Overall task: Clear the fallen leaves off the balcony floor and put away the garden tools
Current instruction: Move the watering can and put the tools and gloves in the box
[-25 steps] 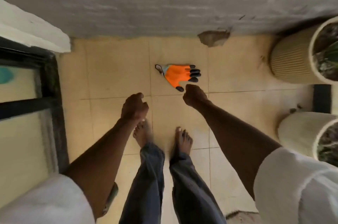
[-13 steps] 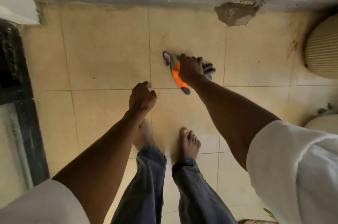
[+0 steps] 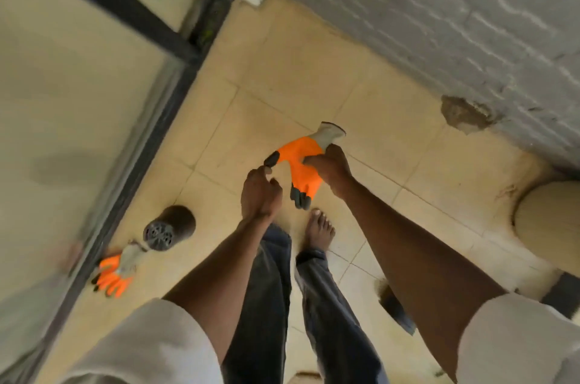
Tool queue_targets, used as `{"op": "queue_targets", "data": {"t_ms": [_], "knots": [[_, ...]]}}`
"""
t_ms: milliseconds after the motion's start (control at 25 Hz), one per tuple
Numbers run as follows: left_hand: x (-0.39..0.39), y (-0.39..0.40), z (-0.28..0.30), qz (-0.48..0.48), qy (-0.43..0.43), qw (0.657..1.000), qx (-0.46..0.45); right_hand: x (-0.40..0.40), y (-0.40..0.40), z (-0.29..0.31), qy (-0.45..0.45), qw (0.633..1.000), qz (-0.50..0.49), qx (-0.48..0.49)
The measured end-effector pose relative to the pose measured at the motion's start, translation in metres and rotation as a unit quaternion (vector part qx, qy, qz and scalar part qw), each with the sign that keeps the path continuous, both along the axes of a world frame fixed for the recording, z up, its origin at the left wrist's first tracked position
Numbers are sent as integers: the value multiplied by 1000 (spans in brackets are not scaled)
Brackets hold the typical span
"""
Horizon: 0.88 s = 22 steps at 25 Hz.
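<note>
glove (image 3: 300, 164) lifted off the floor since earlier, gripped by right hand (image 3: 329, 164), left hand (image 3: 260, 192) pinching its thumb tip

From my seat at the feed I see both arms bare from the short white cloth sleeves down, the left sleeve (image 3: 147, 343) filling the near left corner and the right sleeve (image 3: 518, 336) the near right. The left hand (image 3: 260, 195) and the right hand (image 3: 332, 168) wear no gloves, rings or watch that I can make out. Below them run dark blue-grey denim trouser legs (image 3: 266, 305), creased and loose at the hem. One bare foot (image 3: 318, 231) shows its pale toenails; the other is hidden.
</note>
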<state>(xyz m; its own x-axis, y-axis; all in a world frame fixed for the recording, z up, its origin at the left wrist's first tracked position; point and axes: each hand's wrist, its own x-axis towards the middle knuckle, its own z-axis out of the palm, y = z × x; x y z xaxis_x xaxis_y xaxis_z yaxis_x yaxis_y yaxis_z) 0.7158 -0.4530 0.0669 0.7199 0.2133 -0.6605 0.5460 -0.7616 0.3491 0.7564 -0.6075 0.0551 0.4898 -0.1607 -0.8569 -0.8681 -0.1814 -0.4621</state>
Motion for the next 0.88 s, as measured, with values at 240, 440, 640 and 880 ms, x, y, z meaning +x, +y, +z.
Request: {"op": "queue_targets", "data": {"t_ms": [240,440,640,880], "knots": [[-81,103,25,213,-12,976,39,-22,102,16,-22,988,150,33],[-176,206,14,360,7,928,90,-67,222,7,7,951,301,72],[-264,281,-24,491,33,867,83,-131,318,-11,5,923,376,83],[-297,369,-87,791,7,592,-152,-188,402,-45,-33,906,416,78]]}}
